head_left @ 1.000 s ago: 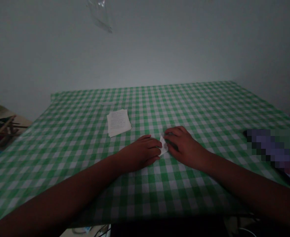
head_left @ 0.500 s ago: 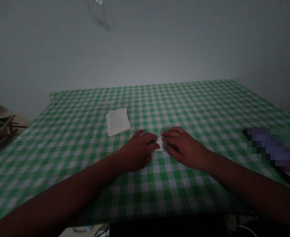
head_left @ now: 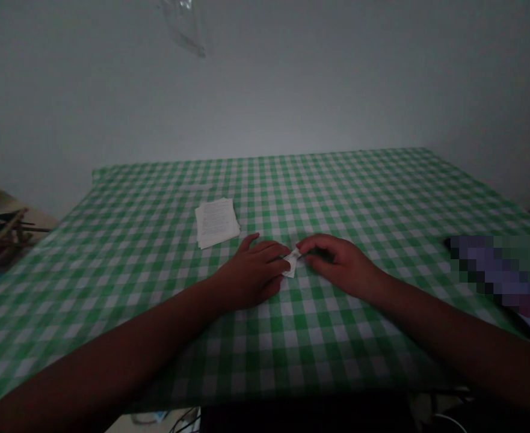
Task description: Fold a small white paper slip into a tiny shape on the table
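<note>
A small folded piece of white paper (head_left: 293,264) lies on the checked tablecloth between my hands. My left hand (head_left: 251,273) comes in from the left and holds the paper against the table with its fingertips, covering its left part. Its little finger sticks out to the side. My right hand (head_left: 348,261) pinches the paper's upper right corner between thumb and forefinger, the other fingers curled under. Beyond my left hand is a loose stack of printed paper sheets (head_left: 218,222).
The green and white checked tablecloth (head_left: 319,192) covers the table up to the wall. A dark-edged, pixelated device like a phone (head_left: 494,273) lies at the right. A clear plastic bag (head_left: 184,30) hangs on the wall. Cables (head_left: 186,420) show below the front edge.
My right hand's fingers have drawn together into a pinch on the paper's corner, and more of the paper shows. The left hand has stayed nearly in place.
</note>
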The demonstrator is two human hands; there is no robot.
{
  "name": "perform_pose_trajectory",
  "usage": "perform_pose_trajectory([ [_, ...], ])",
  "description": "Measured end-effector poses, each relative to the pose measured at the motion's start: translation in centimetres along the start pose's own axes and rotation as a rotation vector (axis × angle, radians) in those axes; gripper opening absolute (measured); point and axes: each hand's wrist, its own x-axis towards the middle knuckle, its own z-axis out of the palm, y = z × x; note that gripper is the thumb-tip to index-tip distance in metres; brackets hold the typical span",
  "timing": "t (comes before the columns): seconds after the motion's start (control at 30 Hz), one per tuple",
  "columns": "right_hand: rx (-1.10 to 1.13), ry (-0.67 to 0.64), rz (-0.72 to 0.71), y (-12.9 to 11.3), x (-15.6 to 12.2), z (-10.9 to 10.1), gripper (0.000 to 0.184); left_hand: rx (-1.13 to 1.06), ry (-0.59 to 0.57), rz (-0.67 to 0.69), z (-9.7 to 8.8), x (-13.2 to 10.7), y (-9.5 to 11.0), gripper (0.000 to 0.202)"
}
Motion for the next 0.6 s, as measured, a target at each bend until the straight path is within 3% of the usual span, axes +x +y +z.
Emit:
perform_pose_trajectory([
  [0.1, 0.031, -0.021, -0.006, 0.2, 0.3, 0.0, 0.019, -0.055, 0.005, 0.071, 0.4, -0.1, -0.7, 0.021],
  [0.37, -0.201, -0.131, -0.256, -0.3, 0.2, -0.6, 0.017, -0.139, -0.018, 0.142, 0.5, 0.0, -1.4, 0.025],
  [0.6, -0.232, -0.218, -0.230, -0.1, 0.3, -1.3, 0.008, -0.176, 0.001, 0.164, 0.2, 0.0, -1.3, 0.023],
])
